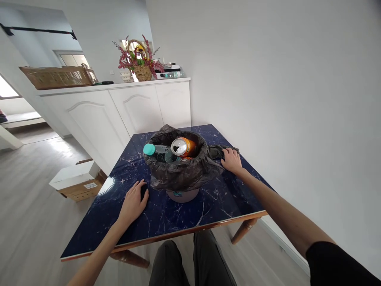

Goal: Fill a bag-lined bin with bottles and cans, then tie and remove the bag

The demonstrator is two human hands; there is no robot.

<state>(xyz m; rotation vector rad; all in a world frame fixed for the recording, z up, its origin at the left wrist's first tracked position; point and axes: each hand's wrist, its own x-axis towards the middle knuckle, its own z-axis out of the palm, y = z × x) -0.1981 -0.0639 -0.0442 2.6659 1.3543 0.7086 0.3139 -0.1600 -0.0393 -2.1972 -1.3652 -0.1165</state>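
A small bin (183, 196) stands on the dark blue marbled table (116, 214), lined with a black plastic bag (184, 174) folded down over its rim. Inside it an orange drink can (190, 147) lies tilted, its opened top facing me. Beside the can leans a clear plastic bottle (160, 153) with a turquoise cap. My left hand (133, 201) rests flat on the tabletop, left of the bin, fingers apart and holding nothing. To the right of the bin, my right hand (232, 160) lies with spread fingers on a crumpled piece of black plastic (216, 151).
Behind the table is a white cabinet (92, 115) bearing a wicker flower basket (143, 73), a long cardboard box (58, 77) and a plastic bottle (174, 74). Another box (79, 180) sits on the floor at the left. A white wall (268, 99) runs along the right side.
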